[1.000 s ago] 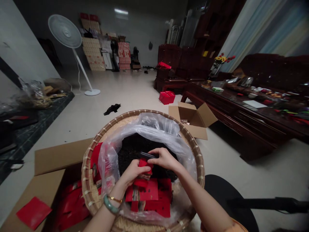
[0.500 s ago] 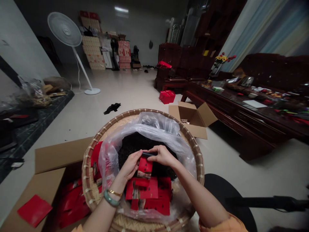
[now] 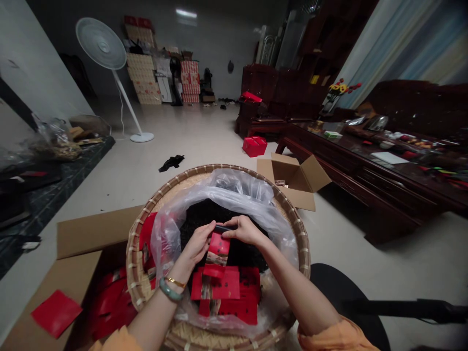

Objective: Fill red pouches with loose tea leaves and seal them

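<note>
Above a plastic bag (image 3: 168,204) of loose black dried leaf-like material (image 3: 203,214), both hands hold one small red packet (image 3: 218,256). My left hand (image 3: 199,242) grips its upper left edge, and my right hand (image 3: 243,230) pinches the upper right. A dark narrow band (image 3: 222,228) runs along the packet's top between the fingertips; I cannot tell whether it is the packet's mouth or a separate piece. Flat red packets (image 3: 234,285) lie overlapped in the near part of the bag, just below the held one.
The bag sits in a round woven bamboo basket (image 3: 303,243). At left is an open carton (image 3: 78,275) of red packets; another open carton (image 3: 305,175) stands beyond the basket to the right. A black round base (image 3: 351,292) lies near my right arm. A white fan (image 3: 127,107) stands farther back.
The held packet now hangs with more of its front showing, and both hands are slightly higher. The view has shifted slightly. Both hands keep their hold.
</note>
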`<act>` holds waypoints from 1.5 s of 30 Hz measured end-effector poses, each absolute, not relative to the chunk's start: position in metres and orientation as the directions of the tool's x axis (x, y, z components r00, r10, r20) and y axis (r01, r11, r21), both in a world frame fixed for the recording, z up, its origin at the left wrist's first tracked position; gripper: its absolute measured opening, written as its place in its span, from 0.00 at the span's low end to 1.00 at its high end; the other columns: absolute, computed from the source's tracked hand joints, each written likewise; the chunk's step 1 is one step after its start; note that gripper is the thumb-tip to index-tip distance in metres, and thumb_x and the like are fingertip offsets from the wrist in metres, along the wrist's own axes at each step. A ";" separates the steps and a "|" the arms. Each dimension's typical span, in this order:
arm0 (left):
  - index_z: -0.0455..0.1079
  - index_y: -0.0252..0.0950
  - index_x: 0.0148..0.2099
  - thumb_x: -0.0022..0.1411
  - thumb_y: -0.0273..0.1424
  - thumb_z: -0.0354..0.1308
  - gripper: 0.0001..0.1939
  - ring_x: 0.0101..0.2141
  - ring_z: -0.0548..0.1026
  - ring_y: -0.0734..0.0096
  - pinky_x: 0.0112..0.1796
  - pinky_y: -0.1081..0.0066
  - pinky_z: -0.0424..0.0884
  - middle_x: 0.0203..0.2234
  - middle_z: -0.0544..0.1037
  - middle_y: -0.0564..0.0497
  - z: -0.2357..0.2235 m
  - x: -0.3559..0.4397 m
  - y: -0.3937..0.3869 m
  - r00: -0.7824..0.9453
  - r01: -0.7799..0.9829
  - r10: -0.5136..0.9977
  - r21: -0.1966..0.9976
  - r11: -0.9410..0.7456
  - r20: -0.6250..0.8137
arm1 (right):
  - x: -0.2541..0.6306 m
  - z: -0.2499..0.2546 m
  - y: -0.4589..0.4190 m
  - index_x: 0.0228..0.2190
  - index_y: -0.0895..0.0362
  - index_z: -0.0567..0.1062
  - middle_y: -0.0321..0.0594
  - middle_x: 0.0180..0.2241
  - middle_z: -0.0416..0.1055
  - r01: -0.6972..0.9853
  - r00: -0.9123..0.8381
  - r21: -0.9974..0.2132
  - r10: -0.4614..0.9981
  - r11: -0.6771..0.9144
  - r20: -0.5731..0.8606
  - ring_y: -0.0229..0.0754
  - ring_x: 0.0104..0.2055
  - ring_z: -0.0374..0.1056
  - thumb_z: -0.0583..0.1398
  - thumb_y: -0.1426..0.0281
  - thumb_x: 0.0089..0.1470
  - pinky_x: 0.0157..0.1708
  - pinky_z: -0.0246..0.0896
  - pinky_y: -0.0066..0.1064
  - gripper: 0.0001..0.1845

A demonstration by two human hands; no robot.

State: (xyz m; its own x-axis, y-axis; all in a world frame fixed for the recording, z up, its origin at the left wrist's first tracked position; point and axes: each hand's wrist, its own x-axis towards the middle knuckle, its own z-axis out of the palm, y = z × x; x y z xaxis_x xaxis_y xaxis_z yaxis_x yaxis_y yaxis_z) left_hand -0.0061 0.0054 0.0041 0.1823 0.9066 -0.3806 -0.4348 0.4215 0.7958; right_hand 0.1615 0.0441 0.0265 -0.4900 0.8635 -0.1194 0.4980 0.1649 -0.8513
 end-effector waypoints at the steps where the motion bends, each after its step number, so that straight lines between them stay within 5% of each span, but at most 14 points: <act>1: 0.74 0.28 0.39 0.56 0.36 0.59 0.15 0.23 0.76 0.72 0.26 0.76 0.71 0.25 0.79 0.45 0.005 -0.006 0.006 0.178 -0.436 0.906 0.795 0.423 -0.384 | 0.161 0.027 0.044 0.39 0.54 0.78 0.35 0.34 0.77 0.502 -0.486 -0.849 0.865 0.163 -0.122 0.45 0.37 0.70 0.65 0.66 0.39 0.37 0.59 0.30 0.21; 23: 0.74 0.27 0.39 0.54 0.36 0.61 0.15 0.23 0.75 0.73 0.27 0.75 0.71 0.26 0.79 0.45 0.008 -0.008 0.005 0.189 -0.449 0.910 0.792 0.414 -0.369 | 0.159 0.027 0.043 0.39 0.55 0.78 0.34 0.32 0.76 0.493 -0.479 -0.857 0.870 0.153 -0.120 0.42 0.35 0.69 0.66 0.67 0.39 0.36 0.59 0.28 0.20; 30: 0.74 0.29 0.40 0.53 0.38 0.62 0.17 0.22 0.74 0.74 0.25 0.77 0.68 0.25 0.79 0.46 0.002 -0.010 0.004 0.176 -0.427 0.915 0.810 0.403 -0.363 | 0.161 0.021 0.044 0.38 0.59 0.75 0.34 0.27 0.72 0.516 -0.405 -0.851 0.904 0.100 -0.140 0.36 0.28 0.65 0.69 0.67 0.32 0.26 0.56 0.24 0.26; 36: 0.74 0.29 0.38 0.49 0.39 0.64 0.19 0.20 0.72 0.76 0.23 0.78 0.67 0.22 0.78 0.48 0.006 -0.010 0.001 0.155 -0.416 0.919 0.820 0.393 -0.362 | 0.167 0.029 0.037 0.32 0.58 0.78 0.36 0.27 0.73 0.563 -0.470 -0.810 0.870 0.164 -0.151 0.36 0.28 0.65 0.62 0.61 0.46 0.27 0.54 0.25 0.14; 45: 0.74 0.29 0.36 0.49 0.39 0.64 0.18 0.20 0.72 0.75 0.23 0.77 0.67 0.22 0.78 0.48 0.007 -0.008 -0.002 0.152 -0.420 0.914 0.813 0.404 -0.376 | 0.164 0.030 0.028 0.31 0.58 0.79 0.36 0.26 0.74 0.596 -0.422 -0.775 0.903 0.211 -0.079 0.36 0.26 0.63 0.63 0.64 0.45 0.25 0.51 0.25 0.12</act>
